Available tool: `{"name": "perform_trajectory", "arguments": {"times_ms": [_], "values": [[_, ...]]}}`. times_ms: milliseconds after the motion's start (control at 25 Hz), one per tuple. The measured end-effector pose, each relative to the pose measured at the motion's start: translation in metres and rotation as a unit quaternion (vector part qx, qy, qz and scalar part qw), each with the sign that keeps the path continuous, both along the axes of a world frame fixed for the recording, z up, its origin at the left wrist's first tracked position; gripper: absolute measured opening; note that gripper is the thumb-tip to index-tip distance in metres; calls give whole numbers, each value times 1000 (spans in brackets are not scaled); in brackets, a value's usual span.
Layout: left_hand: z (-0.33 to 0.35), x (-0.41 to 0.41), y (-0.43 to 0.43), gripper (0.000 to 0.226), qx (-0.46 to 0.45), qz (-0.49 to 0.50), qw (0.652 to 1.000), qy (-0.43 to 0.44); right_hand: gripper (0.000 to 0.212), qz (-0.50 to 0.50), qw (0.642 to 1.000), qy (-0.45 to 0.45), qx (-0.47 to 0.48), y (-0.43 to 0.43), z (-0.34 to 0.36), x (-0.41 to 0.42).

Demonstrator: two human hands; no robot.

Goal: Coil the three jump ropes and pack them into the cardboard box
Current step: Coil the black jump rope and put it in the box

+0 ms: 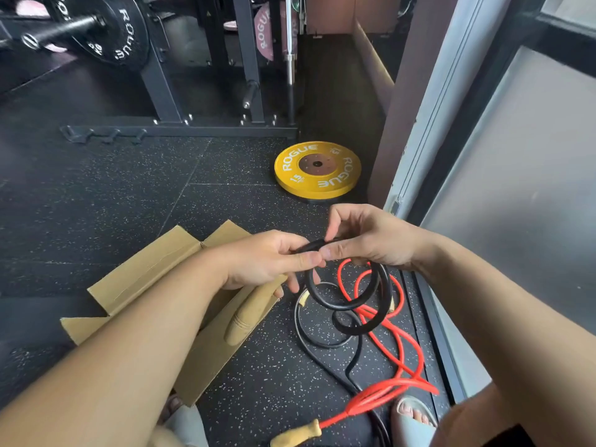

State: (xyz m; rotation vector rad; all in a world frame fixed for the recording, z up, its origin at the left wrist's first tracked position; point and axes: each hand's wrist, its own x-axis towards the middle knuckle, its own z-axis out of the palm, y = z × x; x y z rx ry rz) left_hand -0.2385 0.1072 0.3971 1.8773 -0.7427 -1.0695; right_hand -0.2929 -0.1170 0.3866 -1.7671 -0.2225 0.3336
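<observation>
Head view: the box (pixel 138 279) is seen under the left forearm, flaps spread, with nothing visibly packed; a thick black rope (pixel 348 306) is pinched by the left hand (pixel 258 262) and the right hand (pixel 367 240), two loops hanging below them; a thin black rope (pixel 296 321) and a red rope (pixel 383 395) are left loose below the right hand; coiling is judged barely begun.
</observation>
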Motion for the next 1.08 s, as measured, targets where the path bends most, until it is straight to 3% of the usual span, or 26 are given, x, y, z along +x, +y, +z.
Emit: {"name": "perform_trajectory", "arguments": {"times_ms": [120,280,400,480,640,680,760,880,1000,1080], "values": [[-2,-9,-10,38,1,-1,1000,-13,40,-23,997,23,-74,2,1,0],[6,-4,-9,20,-90,86,992,-18,38,-12,999,33,36,-9,3,-2],[13,7,6,22,-142,128,981,21,56,25,994,91,49,-25,-1,-11],[15,11,14,22,-174,117,975,67,55,21,985,115,129,-26,-5,-16],[14,17,23,13,-226,92,961,134,43,1,926,119,357,-6,-3,-15],[15,18,26,12,-203,63,970,121,38,-27,932,103,347,-2,-1,-14],[16,19,30,29,-94,-18,993,67,27,-86,967,55,234,0,3,-13],[12,19,32,46,33,-49,997,50,33,-120,988,32,91,-1,7,-14],[10,14,24,62,16,-12,1000,11,26,-105,993,32,35,1,9,-13],[5,7,10,51,-22,-15,999,-47,31,-53,997,3,-55,5,9,-11]]}}
